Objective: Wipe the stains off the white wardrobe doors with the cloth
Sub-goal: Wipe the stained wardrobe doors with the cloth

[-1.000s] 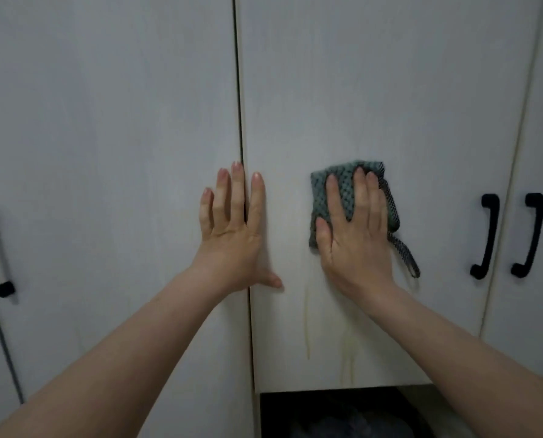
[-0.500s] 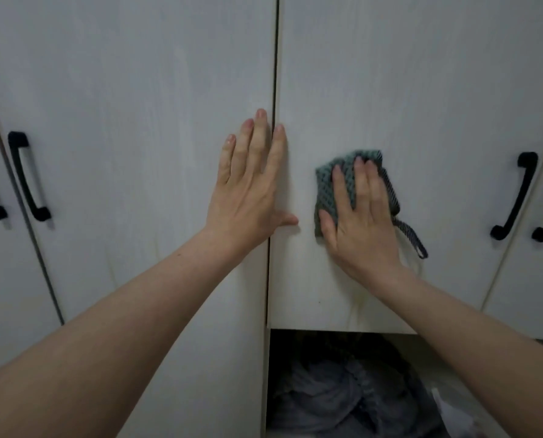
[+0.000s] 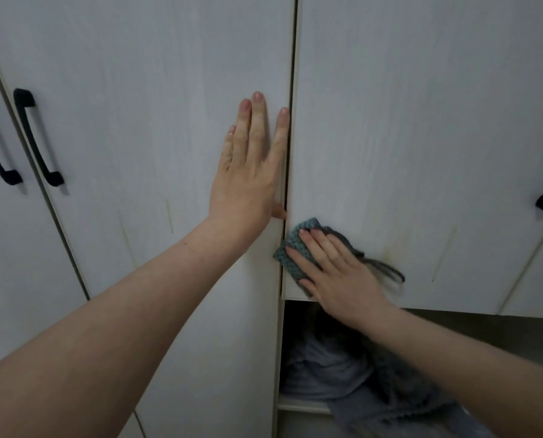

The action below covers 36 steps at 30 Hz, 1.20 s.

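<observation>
Your right hand (image 3: 342, 273) pressing cloth (image 3: 290, 252) flat against right door (image 3: 421, 137) lower corner; your left hand (image 3: 251, 165) bracing left door (image 3: 153, 121), fingers extended

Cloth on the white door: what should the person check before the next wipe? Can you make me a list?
1. Cloth flat under the right hand: ok, fingers pressed on it against the door.
2. Left hand bracing the neighbouring door: ok, palm flat beside the gap.
3. Stains left on the right door: not ok, a yellowish streak shows beside the cloth.
4. Cloth's loop clear of the hand: ok, it trails to the right.
5. Cloth near the door's bottom edge: ok, but little room is left below.
6. Cloth clean enough: cannot tell.
</observation>
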{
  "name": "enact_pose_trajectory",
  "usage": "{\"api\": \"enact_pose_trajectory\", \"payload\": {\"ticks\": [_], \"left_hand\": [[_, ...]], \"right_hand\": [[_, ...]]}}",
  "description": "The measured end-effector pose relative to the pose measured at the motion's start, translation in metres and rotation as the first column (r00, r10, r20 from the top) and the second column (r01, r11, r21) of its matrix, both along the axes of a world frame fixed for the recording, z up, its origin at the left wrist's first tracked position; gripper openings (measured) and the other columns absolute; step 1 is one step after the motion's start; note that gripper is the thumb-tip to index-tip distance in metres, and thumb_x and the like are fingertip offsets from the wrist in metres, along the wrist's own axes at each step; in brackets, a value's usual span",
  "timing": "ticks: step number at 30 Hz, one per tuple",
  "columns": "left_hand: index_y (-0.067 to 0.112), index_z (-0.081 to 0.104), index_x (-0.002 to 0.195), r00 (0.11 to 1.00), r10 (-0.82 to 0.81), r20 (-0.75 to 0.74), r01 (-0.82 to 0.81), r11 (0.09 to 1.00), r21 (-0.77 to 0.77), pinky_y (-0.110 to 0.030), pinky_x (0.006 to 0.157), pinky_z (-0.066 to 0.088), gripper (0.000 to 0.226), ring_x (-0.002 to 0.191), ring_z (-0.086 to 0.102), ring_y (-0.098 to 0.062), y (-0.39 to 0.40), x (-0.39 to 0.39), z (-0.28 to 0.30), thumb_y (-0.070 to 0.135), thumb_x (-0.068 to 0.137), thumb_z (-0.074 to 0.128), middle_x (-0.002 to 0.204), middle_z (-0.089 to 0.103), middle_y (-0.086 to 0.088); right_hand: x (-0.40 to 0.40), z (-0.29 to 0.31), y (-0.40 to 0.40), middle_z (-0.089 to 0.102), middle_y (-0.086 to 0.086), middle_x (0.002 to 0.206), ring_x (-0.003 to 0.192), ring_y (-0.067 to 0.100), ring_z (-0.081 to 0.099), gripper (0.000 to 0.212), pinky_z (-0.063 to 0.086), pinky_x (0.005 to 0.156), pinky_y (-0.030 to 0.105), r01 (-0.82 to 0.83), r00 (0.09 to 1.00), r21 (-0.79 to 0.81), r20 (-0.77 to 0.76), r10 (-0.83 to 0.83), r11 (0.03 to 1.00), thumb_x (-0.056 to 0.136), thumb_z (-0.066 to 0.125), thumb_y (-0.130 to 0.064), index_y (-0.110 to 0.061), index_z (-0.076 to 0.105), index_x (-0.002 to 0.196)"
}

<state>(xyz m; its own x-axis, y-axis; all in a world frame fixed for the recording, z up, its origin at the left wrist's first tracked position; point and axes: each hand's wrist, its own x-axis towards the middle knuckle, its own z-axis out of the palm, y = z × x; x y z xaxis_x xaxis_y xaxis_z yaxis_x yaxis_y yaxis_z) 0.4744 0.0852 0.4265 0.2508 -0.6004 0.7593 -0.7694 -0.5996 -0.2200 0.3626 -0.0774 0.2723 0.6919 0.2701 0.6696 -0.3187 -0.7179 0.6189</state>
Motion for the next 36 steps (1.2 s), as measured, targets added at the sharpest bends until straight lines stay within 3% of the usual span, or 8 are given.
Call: {"api": "enact_pose_trajectory", "payload": {"ticks": [6, 10, 14, 21, 26, 29, 31, 36], "left_hand": [[0.008, -0.011, 0.157, 0.999, 0.016, -0.027, -0.016, 1.0, 0.007, -0.046, 0.125, 0.006, 0.15, 0.151, -0.011, -0.04, -0.002, -0.001, 0.001, 0.059, 0.053, 0.085, 0.161, -0.013, -0.027], [0.01, -0.013, 0.157, 0.999, 0.042, -0.03, -0.041, 0.999, 0.012, -0.044, 0.124, 0.003, 0.152, 0.151, -0.011, -0.038, -0.001, -0.002, 0.001, 0.06, 0.052, 0.086, 0.162, -0.014, -0.025], [0.009, -0.014, 0.156, 0.997, 0.06, -0.038, -0.059, 0.998, 0.026, -0.045, 0.125, 0.004, 0.151, 0.151, -0.012, -0.039, 0.0, -0.007, 0.004, 0.061, 0.054, 0.085, 0.162, -0.014, -0.026], [0.004, -0.011, 0.156, 0.998, 0.004, -0.066, -0.005, 1.0, -0.016, -0.054, 0.123, -0.002, 0.13, 0.149, -0.015, -0.043, -0.01, -0.027, 0.003, 0.054, 0.075, 0.077, 0.161, -0.016, -0.026], [0.006, -0.008, 0.157, 0.99, -0.138, -0.02, 0.137, 0.989, -0.064, -0.055, 0.122, -0.002, 0.096, 0.15, -0.016, -0.041, -0.046, -0.047, -0.003, 0.05, 0.095, 0.052, 0.161, -0.016, -0.026], [0.007, -0.009, 0.157, 0.991, -0.132, -0.037, 0.13, 0.99, -0.056, -0.054, 0.122, -0.004, 0.092, 0.15, -0.016, -0.04, -0.06, -0.041, -0.012, 0.054, 0.097, 0.042, 0.161, -0.016, -0.026], [0.008, -0.009, 0.157, 0.99, -0.136, -0.029, 0.134, 0.99, -0.05, -0.053, 0.122, -0.007, 0.092, 0.15, -0.015, -0.041, -0.063, -0.034, -0.015, 0.058, 0.096, 0.038, 0.162, -0.015, -0.025], [0.008, -0.008, 0.157, 0.988, -0.155, -0.027, 0.153, 0.987, -0.052, -0.051, 0.12, -0.012, 0.092, 0.149, -0.014, -0.042, -0.063, -0.03, -0.014, 0.059, 0.094, 0.037, 0.162, -0.014, -0.025]], "right_hand": [[0.008, 0.023, 0.006, 0.013, 0.019, 0.16, 0.149, 0.033, 0.015, 0.062, 0.018, 0.122, 0.046, 0.044, 0.967, 0.194, 0.239, -0.09, 0.98, 0.103, 0.04, -0.042, -0.013, 0.023, 0.155], [-0.009, -0.045, -0.002, 0.009, 0.019, 0.162, 0.149, 0.033, 0.014, 0.068, 0.012, 0.123, 0.044, 0.077, 0.996, 0.118, 0.046, -0.083, 0.99, 0.099, 0.051, -0.038, -0.012, 0.022, 0.155], [-0.029, -0.027, -0.024, 0.01, 0.015, 0.163, 0.15, 0.03, 0.011, 0.067, 0.01, 0.123, 0.041, 0.045, 0.997, -0.056, -0.057, -0.048, 0.997, 0.099, 0.051, -0.038, -0.012, 0.024, 0.155], [-0.043, 0.061, -0.044, 0.012, 0.023, 0.159, 0.148, 0.038, 0.017, 0.064, 0.018, 0.121, 0.049, 0.061, 0.945, 0.211, 0.304, -0.124, 0.976, 0.104, 0.04, -0.04, -0.008, 0.019, 0.155], [-0.064, -0.044, -0.046, 0.001, 0.022, 0.162, 0.148, 0.038, 0.012, 0.073, 0.011, 0.122, 0.048, 0.122, 0.989, 0.17, 0.056, -0.134, 0.978, 0.098, 0.047, -0.038, -0.011, 0.013, 0.157], [-0.075, -0.038, -0.066, 0.003, 0.017, 0.163, 0.148, 0.032, 0.013, 0.07, 0.012, 0.122, 0.043, 0.097, 0.995, 0.047, 0.009, -0.098, 0.994, 0.099, 0.046, -0.04, -0.014, 0.016, 0.157], [-0.079, -0.002, -0.076, 0.011, 0.017, 0.162, 0.147, 0.033, 0.018, 0.065, 0.015, 0.122, 0.043, 0.054, 0.995, 0.036, 0.08, -0.057, 0.998, 0.101, 0.046, -0.038, -0.013, 0.02, 0.156], [-0.077, 0.057, -0.08, 0.012, 0.024, 0.158, 0.146, 0.038, 0.011, 0.066, 0.011, 0.123, 0.047, 0.077, 0.909, 0.313, 0.367, -0.195, 0.947, 0.105, 0.033, -0.043, -0.01, 0.007, 0.156]]}}
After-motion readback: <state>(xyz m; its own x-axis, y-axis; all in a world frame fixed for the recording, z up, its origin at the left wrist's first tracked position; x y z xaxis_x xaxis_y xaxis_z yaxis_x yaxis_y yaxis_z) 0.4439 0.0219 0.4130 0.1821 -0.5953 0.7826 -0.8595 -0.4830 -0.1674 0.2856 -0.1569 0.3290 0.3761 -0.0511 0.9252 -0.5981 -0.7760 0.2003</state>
